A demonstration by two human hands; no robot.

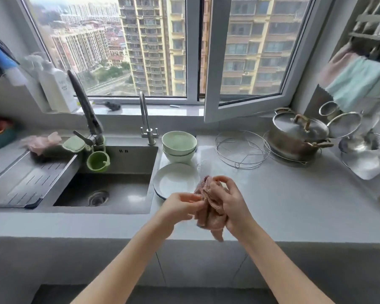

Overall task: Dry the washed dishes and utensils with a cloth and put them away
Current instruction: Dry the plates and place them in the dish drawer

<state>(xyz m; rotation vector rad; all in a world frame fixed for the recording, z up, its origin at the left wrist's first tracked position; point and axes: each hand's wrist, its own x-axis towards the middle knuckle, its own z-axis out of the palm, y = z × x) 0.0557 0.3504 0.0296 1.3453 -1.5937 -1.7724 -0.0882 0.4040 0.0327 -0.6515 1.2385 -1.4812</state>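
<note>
A crumpled pink cloth (210,213) hangs between both hands over the counter's front edge. My right hand (229,201) is bunched around it from the right, fingers curled over the top. My left hand (180,206) pinches the cloth's left edge with thumb and fingertips. Just behind the hands lies a white plate with a dark rim (173,179). Two pale green bowls (179,144) are stacked behind the plate. A clear glass (203,170) seems to stand right of the plate, partly hidden by the cloth.
The steel sink (110,191) with a drain rack (24,183) lies to the left, two taps behind it. A wire trivet (241,149), a lidded steel pot (296,137) and strainers (360,145) sit on the grey counter (294,205) at right. Towels (355,82) hang above.
</note>
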